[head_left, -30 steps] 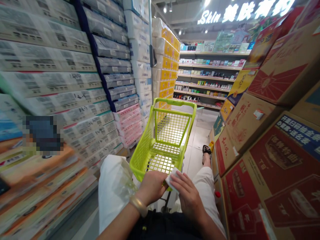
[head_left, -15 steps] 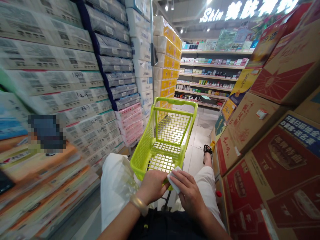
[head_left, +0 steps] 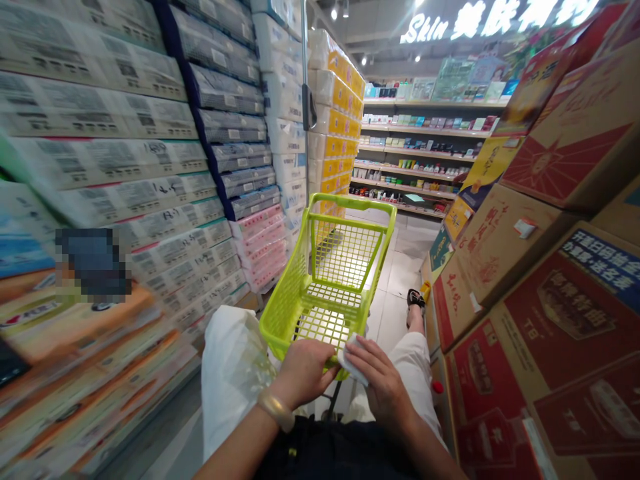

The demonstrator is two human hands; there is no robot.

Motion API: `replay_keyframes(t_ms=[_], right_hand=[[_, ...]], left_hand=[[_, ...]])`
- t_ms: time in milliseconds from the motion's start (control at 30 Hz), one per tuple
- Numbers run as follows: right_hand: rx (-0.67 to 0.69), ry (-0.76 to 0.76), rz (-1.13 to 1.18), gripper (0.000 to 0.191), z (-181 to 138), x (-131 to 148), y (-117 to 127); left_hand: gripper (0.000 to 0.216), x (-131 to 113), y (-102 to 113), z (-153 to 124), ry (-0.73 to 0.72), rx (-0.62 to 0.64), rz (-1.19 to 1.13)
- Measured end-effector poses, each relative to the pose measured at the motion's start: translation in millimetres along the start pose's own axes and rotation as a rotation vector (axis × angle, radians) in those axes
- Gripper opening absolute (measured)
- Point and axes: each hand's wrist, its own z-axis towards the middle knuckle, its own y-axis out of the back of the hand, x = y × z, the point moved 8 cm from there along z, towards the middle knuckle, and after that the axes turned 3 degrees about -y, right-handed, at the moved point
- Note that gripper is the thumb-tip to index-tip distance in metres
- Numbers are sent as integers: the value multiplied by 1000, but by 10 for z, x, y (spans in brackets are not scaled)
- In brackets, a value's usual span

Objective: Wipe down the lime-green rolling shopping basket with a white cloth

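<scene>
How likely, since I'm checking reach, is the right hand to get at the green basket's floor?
Probably yes: the basket is open on top, and the right hand, holding a white cloth or tissue, is at its near rim.

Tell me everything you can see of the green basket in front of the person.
The green basket is bright yellow-green and looks like molded plastic. Its side wall is perforated, its far panel and floor are open grids, and a looped bar crosses the far end above that panel. It sits open side up between the person's knees, narrower at the near end. The left hand grips the near rim; the right hand holds a white cloth against it. What supports the basket is mostly hidden.
</scene>
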Motion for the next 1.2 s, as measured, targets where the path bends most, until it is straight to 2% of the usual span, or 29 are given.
replay_keyframes(t_ms=[100, 300, 367, 467, 533, 700, 767, 900, 1100, 1200], right_hand=[[-46, -51, -28, 55, 22, -109, 72], [64, 51, 12, 55, -1, 108, -69], [25, 24, 7, 53, 15, 35, -22], [-107, -111, -7, 50, 47, -191, 127], [-129, -137, -5, 50, 50, -213, 147], [15, 11, 30, 48, 18, 96, -49], [6, 4, 34, 47, 31, 81, -37], [-101, -108, 7, 48, 88, -114, 115], [50, 26, 67, 48, 59, 127, -44], [-18, -39, 47, 48, 74, 19, 20]], left_hand=[[18, 6, 4, -7, 4, -8, -9], [14, 6, -3, -11, -2, 8, -6], [16, 8, 6, -12, 7, 7, -3], [19, 6, 18, -13, 15, 5, 3], [18, 4, 19, -12, 15, 5, 4], [16, 5, 8, -15, -4, 6, 8], [16, 5, 11, -20, -8, 0, 5], [17, 5, 33, -29, 2, -28, 2], [14, -6, 25, -27, -22, -18, 3], [15, 2, 30, -29, -20, -28, -11]])
